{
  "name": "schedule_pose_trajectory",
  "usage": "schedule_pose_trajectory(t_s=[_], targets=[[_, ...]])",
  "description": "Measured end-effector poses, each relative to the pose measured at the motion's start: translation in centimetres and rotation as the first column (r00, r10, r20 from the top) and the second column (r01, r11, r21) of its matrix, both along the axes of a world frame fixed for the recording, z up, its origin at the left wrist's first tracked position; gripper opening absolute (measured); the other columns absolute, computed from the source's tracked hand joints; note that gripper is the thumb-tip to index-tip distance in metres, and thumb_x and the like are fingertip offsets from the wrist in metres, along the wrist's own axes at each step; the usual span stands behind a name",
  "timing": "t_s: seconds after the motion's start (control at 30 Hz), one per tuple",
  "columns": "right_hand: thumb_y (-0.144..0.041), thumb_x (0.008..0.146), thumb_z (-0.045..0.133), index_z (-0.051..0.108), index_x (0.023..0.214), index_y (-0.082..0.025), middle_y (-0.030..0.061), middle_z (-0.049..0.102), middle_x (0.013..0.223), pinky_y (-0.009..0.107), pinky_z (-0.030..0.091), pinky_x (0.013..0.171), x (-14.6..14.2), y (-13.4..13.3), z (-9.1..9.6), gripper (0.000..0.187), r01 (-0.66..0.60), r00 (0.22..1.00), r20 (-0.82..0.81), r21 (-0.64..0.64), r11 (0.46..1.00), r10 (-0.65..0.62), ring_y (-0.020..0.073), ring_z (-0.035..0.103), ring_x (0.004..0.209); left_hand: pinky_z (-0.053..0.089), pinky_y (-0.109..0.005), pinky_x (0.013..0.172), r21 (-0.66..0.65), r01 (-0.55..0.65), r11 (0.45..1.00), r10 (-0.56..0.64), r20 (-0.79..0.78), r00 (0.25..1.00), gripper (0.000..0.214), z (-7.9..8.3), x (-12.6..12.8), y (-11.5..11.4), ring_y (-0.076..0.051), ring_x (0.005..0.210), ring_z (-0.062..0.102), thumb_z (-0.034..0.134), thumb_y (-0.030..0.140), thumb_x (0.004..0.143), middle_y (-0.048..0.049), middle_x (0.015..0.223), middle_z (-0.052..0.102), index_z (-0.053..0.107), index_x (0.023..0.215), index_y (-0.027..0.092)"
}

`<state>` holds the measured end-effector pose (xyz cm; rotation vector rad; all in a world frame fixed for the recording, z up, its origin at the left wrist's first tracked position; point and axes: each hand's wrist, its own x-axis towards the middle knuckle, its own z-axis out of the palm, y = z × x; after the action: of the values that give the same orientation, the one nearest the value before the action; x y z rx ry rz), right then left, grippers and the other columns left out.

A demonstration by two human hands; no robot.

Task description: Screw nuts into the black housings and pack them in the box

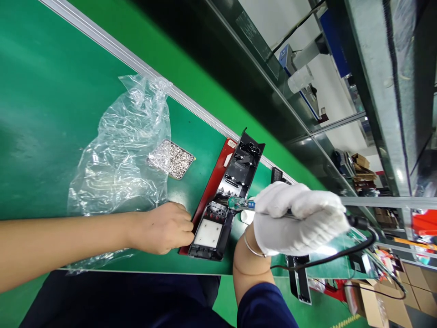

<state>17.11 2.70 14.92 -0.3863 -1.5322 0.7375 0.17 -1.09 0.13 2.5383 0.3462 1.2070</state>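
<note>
A long black plastic housing (pixel 241 175) lies slanted on a red base (pixel 213 177), with a pale plate (pixel 208 232) at its near end. Bare and with fingers curled, my left hand (pixel 171 228) presses at the near left edge of the housing; its fingertips are partly hidden. My right hand (pixel 297 216), in a white glove, is wrapped round an electric screwdriver (pixel 239 203) held nearly level. The tool's tip points left into the middle of the housing, just beyond the plate. Its black cable (pixel 341 250) trails behind the glove.
A crumpled clear plastic bag (pixel 119 155) lies on the green table (pixel 41 118), partly over a tray of small metal screws (pixel 180 161). Another black part (pixel 300 282) juts over the front edge at right. A metal rail (pixel 205 116) runs behind; cardboard boxes (pixel 378 300) stand lower right.
</note>
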Motion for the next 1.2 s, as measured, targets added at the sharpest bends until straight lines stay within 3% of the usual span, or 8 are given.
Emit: schedule_pose_trajectory(t_s=[0.27, 0.6, 0.83, 0.93, 1.07, 1.2], targets=[[-0.034, 0.102, 0.007, 0.024, 0.075, -0.009, 0.0003, 0.022, 0.057, 0.019, 0.042, 0.044, 0.07, -0.22, -0.22, 0.041, 0.016, 1.000, -0.015, -0.023, 1.000, -0.016, 0.0052, 0.046, 0.052, 0.029, -0.029, 0.055, 0.025, -0.010, 1.000, 0.010, 0.008, 1.000, 0.023, 0.37, -0.14, 0.30, -0.014, 0.053, 0.036, 0.041, 0.003, 0.078, 0.0008, 0.054, 0.047, 0.039, 0.062, 0.019], [-0.028, 0.101, 0.009, 0.027, 0.075, -0.008, 0.0008, 0.025, 0.057, 0.019, 0.042, 0.046, 0.12, -0.05, -0.18, 0.037, -0.005, 1.000, -0.015, -0.013, 1.000, 0.005, 0.0060, 0.047, 0.052, 0.030, -0.028, 0.056, 0.018, 0.002, 1.000, -0.002, -0.019, 1.000, 0.021, -0.10, -0.12, 0.08, -0.014, 0.053, 0.040, 0.041, 0.002, 0.075, 0.0015, 0.056, 0.050, 0.042, 0.065, 0.019], [-0.017, 0.095, 0.015, 0.029, 0.075, -0.008, 0.0007, 0.025, 0.057, 0.020, 0.044, 0.047, 0.61, 0.32, -0.25, 0.026, -0.099, 0.995, -0.017, 0.006, 0.995, 0.099, 0.0062, 0.049, 0.054, 0.030, -0.028, 0.057, 0.012, 0.001, 1.000, -0.001, -0.032, 0.999, 0.020, -0.28, -0.05, 0.06, -0.014, 0.054, 0.039, 0.043, 0.001, 0.073, 0.0012, 0.057, 0.051, 0.043, 0.065, 0.019], [-0.020, 0.097, 0.014, 0.029, 0.075, -0.008, 0.0007, 0.024, 0.057, 0.021, 0.043, 0.046, 0.62, 0.38, -0.15, 0.030, -0.091, 0.996, -0.018, 0.000, 0.996, 0.091, 0.0068, 0.050, 0.054, 0.030, -0.028, 0.057, 0.007, 0.000, 1.000, 0.000, -0.035, 0.999, 0.021, -0.24, -0.05, 0.06, -0.013, 0.054, 0.039, 0.042, 0.000, 0.073, 0.0011, 0.057, 0.051, 0.043, 0.064, 0.019], [-0.019, 0.097, 0.010, 0.025, 0.074, -0.008, 0.0007, 0.023, 0.058, 0.022, 0.043, 0.044, 0.62, 0.36, 0.17, 0.030, -0.110, 0.994, 0.028, 0.021, 0.994, 0.109, 0.0064, 0.048, 0.054, 0.030, -0.029, 0.057, 0.005, -0.001, 1.000, 0.001, -0.036, 0.999, 0.022, -0.36, -0.07, 0.05, -0.013, 0.055, 0.038, 0.043, 0.000, 0.073, 0.0008, 0.057, 0.051, 0.042, 0.063, 0.019], [-0.022, 0.098, 0.007, 0.011, 0.072, -0.009, 0.0014, 0.022, 0.058, 0.021, 0.043, 0.045, 0.60, 0.34, 0.32, 0.029, -0.111, 0.993, 0.047, 0.013, 0.994, 0.110, 0.0055, 0.047, 0.054, 0.031, -0.030, 0.057, -0.004, 0.019, 1.000, -0.019, -0.051, 0.999, 0.021, -0.52, -0.10, 0.00, -0.014, 0.056, 0.039, 0.043, 0.001, 0.075, 0.0007, 0.058, 0.052, 0.044, 0.064, 0.019]])
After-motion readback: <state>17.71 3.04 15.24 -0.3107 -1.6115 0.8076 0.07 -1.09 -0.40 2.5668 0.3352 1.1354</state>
